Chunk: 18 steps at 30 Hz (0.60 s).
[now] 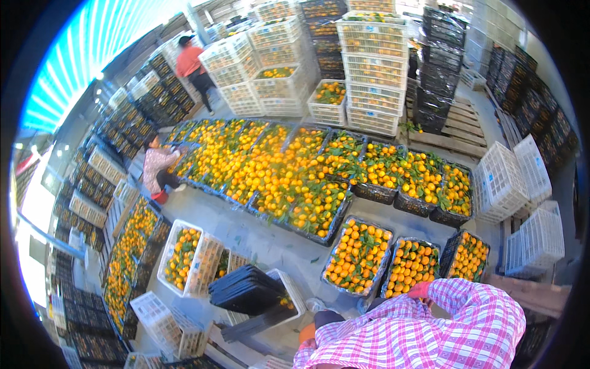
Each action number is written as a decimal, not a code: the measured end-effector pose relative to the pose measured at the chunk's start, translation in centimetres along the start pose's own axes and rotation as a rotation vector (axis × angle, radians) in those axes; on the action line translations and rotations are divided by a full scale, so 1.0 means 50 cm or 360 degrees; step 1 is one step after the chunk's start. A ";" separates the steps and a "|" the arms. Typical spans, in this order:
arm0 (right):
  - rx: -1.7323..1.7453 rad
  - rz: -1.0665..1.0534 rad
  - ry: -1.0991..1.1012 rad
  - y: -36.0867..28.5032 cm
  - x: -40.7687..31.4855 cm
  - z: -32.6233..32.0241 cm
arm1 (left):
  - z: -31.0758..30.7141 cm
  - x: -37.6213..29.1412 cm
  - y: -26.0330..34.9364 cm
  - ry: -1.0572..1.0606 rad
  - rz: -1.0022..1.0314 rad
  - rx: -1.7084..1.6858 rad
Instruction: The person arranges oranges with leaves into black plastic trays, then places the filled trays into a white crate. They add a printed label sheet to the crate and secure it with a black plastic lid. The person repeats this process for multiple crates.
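Observation:
Pink-and-white plaid sleeves and a shirt fill the lower right. My right hand (419,290), in a red glove, is at the near edge of a black crate of oranges (411,266); its fingers are partly hidden, and what it holds cannot be told. My left hand (309,344) shows only in part at the bottom, beside an orange rounded object (307,333); its fingers are unclear. A lined crate of oranges with leaves (357,256) stands left of the first crate, and a tilted black crate of oranges (466,256) to its right.
Joined lined crates heaped with leafy oranges (276,177) stretch across the middle. A crouching person (159,161) works at their left end; another person (191,64) stands behind. Stacked black trays (249,288), white crates (375,74) and a wooden pallet (461,124) stand around.

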State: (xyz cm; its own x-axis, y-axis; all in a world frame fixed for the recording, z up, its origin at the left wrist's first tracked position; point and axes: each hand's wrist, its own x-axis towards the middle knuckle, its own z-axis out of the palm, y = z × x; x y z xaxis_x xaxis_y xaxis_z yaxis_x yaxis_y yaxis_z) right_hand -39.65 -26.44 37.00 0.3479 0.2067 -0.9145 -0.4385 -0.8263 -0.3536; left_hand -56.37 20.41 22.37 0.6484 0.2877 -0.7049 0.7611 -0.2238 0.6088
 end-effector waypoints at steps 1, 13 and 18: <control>0.0169 0.0019 -0.0027 -0.012 -0.012 -0.015 | 0.001 -0.014 -0.013 0.0030 -0.0004 -0.0020; -0.0897 -0.0399 -0.0353 -0.147 0.141 -0.151 | 0.153 -0.312 -0.310 0.0457 -0.0732 -0.0318; -0.1121 0.0037 -0.0099 -0.334 0.190 -0.096 | 0.129 -0.339 -0.430 0.0797 -0.1095 -0.0610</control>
State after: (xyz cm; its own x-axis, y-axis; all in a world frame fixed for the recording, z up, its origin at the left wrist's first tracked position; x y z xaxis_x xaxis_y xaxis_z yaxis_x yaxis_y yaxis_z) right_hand -25.05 -13.19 35.14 0.2876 0.1973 -0.9372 0.2026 -0.9689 -0.1418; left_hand -83.60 14.35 18.88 -0.0943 0.6310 -0.7700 0.8595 0.4419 0.2568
